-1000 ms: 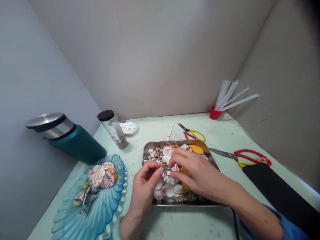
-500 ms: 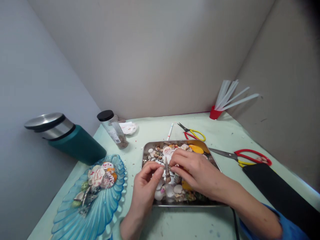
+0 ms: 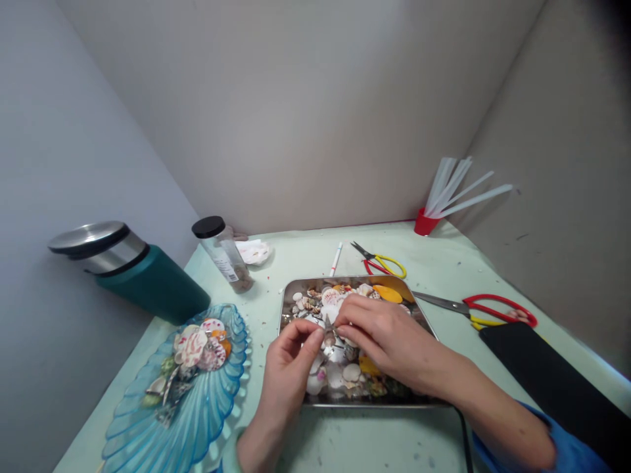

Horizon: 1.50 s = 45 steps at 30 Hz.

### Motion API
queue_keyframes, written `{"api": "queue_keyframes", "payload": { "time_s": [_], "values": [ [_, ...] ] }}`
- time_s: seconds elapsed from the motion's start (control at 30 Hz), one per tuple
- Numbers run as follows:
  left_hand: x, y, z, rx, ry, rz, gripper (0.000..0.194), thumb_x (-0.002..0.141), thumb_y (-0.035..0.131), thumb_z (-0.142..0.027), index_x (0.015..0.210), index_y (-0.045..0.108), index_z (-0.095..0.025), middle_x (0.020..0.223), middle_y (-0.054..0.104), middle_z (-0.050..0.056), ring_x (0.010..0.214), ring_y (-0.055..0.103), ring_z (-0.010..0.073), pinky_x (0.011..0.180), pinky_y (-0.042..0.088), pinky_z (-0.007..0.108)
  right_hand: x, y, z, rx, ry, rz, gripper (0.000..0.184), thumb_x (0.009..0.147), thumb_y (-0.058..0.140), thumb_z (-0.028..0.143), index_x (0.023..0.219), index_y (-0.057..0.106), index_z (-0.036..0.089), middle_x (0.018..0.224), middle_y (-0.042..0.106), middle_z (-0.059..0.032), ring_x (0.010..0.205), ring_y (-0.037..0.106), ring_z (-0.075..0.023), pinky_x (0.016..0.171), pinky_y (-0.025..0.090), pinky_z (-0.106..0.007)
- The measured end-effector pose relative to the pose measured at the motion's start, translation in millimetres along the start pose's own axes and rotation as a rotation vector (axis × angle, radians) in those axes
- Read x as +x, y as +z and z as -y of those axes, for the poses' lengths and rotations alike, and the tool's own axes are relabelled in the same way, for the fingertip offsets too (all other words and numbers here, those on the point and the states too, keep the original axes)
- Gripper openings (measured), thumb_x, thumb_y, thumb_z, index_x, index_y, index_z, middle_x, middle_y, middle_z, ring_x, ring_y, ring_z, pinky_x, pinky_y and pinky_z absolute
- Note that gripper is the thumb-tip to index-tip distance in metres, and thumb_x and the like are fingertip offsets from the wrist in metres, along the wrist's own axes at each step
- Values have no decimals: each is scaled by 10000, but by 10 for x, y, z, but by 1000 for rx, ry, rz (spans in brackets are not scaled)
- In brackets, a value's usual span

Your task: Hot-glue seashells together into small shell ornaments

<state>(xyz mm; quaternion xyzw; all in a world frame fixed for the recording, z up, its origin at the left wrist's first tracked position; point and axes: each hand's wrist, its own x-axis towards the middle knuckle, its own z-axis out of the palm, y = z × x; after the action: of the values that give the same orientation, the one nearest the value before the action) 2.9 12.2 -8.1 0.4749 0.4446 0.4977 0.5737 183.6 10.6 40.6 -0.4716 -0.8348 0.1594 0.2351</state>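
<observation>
A small pointed spiral seashell (image 3: 329, 326) sits between my two hands, over a metal tray (image 3: 374, 405) full of shells. My left hand (image 3: 296, 355) is closed, thumb and forefinger pinched at the shell's left side. From the right, my right hand (image 3: 377, 332) pinches at the same shell with thumb and fingers. Its far end is seen nearly end-on, and the fingertips cover part of it. Under the hands lie white scallop shells (image 3: 335, 376), striped snail shells and yellow shell pieces (image 3: 388, 293).
Left stands a blue shell-shaped dish (image 3: 217, 407) with shells, beside a teal bottle (image 3: 158, 286) and a black-lidded jar (image 3: 224, 256). Behind the tray lie a marker (image 3: 336, 259) and small scissors (image 3: 382, 263). Larger scissors (image 3: 458, 307), a black strip (image 3: 542, 374) and a red cup (image 3: 424, 222) of white sticks are right.
The spiral shell has turned between my fingers: its long side showed before, and now it looks much shorter. Both hands stay in nearly the same place.
</observation>
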Motion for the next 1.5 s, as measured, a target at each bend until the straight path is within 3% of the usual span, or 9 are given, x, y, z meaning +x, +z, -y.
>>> {"api": "queue_keyframes", "payload": {
  "time_s": [0.37,1.5],
  "values": [
    [3,-3,17,-2,-55,1,217,771,706,-357,724,624,-161,641,533,-40,596,452,79,555,373,162,17,29,-27,-56,-9,-9,222,963,445,246,773,541,182,798,532,-1,680,489,-132,615,349,-261],
    [17,-12,31,7,-18,83,104,786,699,-270,823,655,-183,771,627,-11,711,539,110,656,427,198,12,33,-52,-10,-11,-63,140,917,511,177,783,551,180,801,539,-4,691,499,-135,631,368,-261]
  ]
}}
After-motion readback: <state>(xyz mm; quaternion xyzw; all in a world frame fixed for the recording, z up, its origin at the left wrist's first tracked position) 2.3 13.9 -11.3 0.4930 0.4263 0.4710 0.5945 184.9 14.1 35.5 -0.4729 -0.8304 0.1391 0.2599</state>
